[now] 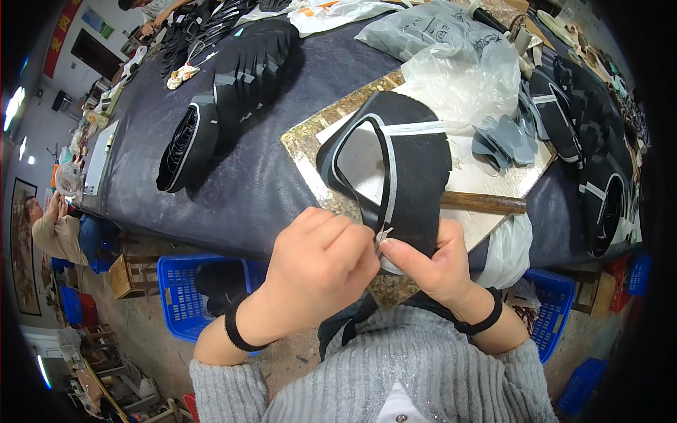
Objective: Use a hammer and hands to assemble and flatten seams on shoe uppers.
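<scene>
A black shoe upper (419, 169), its opening edged with white tape, is held up over a board at the table's near edge. My right hand (441, 268) grips its lower part, the thumb pressed on the near face by a loose whitish tape end. Curled closed, my left hand (317, 261) pinches the upper's lower edge beside that thumb; its fingertips are partly hidden. Under the upper lies the pale board (310, 158) with a speckled rim. A wooden handle (486, 204) rests on it, its other end hidden by the upper.
Rows of nested black uppers stand on the dark table (247, 169), one row at left (229, 99) and another at right (599, 162). Grey cut pieces (504, 141) and plastic bags (458, 63) lie beyond the board. Blue baskets (185, 299) are below. Other people sit farther off.
</scene>
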{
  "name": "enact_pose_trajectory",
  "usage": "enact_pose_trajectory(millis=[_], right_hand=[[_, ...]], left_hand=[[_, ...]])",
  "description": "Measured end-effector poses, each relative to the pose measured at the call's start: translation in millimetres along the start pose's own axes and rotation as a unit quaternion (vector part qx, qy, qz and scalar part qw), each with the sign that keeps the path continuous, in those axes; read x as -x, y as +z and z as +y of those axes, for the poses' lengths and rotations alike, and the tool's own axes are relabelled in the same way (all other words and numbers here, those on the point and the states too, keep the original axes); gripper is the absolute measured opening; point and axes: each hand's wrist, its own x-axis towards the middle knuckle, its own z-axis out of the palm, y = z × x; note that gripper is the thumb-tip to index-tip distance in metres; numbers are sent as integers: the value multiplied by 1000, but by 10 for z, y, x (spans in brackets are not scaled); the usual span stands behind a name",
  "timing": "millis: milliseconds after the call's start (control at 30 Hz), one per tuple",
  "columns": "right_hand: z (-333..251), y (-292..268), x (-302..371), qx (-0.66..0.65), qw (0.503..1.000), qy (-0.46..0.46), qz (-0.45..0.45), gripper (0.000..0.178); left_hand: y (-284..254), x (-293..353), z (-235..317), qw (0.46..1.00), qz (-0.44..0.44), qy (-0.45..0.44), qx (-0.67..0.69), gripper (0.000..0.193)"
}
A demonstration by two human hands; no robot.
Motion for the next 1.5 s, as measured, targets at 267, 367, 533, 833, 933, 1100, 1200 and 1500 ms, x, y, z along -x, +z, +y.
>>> enact_pose_trajectory(millis=[267,367,533,833,933,1100,1200,1500], right_hand=[[38,11,8,-11,1000,-4,23,12],[33,0,11,19,999,-34,13,12],[54,-19,27,-22,999,23,2,13],[35,2,23,36,999,-32,20,13],[21,-20,0,-32,999,22,18,12],[44,-43,-8,-23,998,42,42,13],[69,-51,20,3,999,38,29,14],[75,-4,64,-250,957,119,87,17]], left_hand=[[96,15,15,996,29,47,-72,22],[65,-16,-2,999,3,38,-33,22],[118,19,-53,990,29,-73,116,20],[135,-45,1,998,24,25,-55,15],[149,-55,-77,987,45,-82,130,11],[153,-51,-62,969,-1,-155,193,9],[123,-83,-35,999,-19,-21,15,13],[194,-37,-99,912,28,-250,324,7]])
